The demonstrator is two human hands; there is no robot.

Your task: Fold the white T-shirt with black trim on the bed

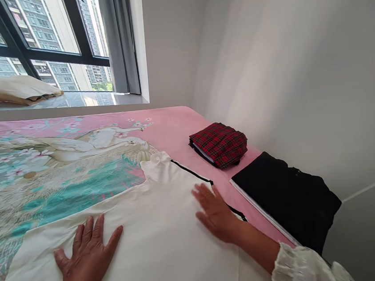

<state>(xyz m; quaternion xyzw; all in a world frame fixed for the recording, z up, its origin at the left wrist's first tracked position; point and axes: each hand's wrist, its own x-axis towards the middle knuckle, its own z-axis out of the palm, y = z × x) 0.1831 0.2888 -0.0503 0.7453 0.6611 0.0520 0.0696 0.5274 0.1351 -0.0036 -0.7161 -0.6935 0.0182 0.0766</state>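
Observation:
A white garment (157,233) with black trim lies spread over the bed in front of me. My left hand (87,254) rests flat on its left part, fingers spread. Over the right part is my right hand (215,213), its fingers stretched out and slightly blurred, close to the black trim (190,170) along the garment's right edge. Whether the right palm presses on the cloth or hovers just above it, I cannot tell. Neither hand grips anything. The lower end of the garment runs out of view.
A folded red plaid cloth (219,144) and a folded black garment (285,197) lie on the pink bed sheet (172,124) by the right wall. The sheet has a crane print on the left. A brown paper package (17,89) sits on the windowsill (102,98) beside a grey curtain (120,40).

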